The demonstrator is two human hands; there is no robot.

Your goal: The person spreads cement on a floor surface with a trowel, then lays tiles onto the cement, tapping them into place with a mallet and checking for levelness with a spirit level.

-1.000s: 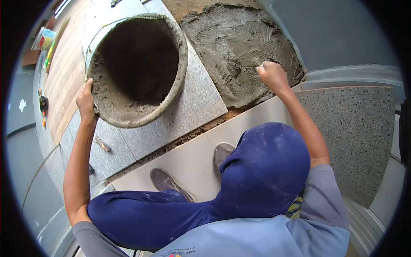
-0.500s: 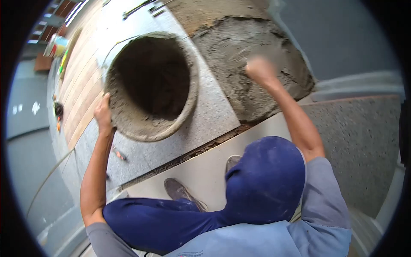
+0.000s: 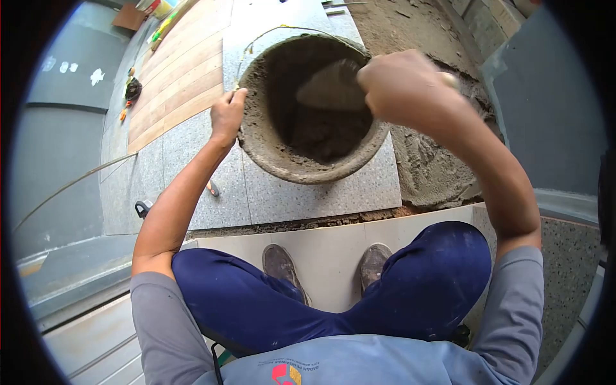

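Observation:
A mortar-caked bucket (image 3: pixel 314 174) is tipped so that its wide mouth faces me, with grey mortar (image 3: pixel 327 136) inside. My left hand (image 3: pixel 228 115) is closed on the left side of its rim. Over the right side of the rim is my right hand (image 3: pixel 410 83), somewhat blurred, wrapped round a trowel's handle, whose pale end shows past the fist. The trowel's blade (image 3: pixel 330 86) reaches into the bucket and is smeared by motion. A thin wire handle (image 3: pixel 285 27) arcs over the bucket's far rim.
Wet mortar (image 3: pixel 430 168) is spread to the right of the speckled tiles (image 3: pixel 212 154). A small orange-handled tool (image 3: pixel 213 188) lies near my left forearm. Wood-look tiles (image 3: pixel 186 83) run at the left, and grey walls (image 3: pixel 70 160) stand on both sides.
My right hand has come from over the mortar bed to the bucket, with the trowel blade now inside it. My left hand keeps its hold on the rim. The view has turned.

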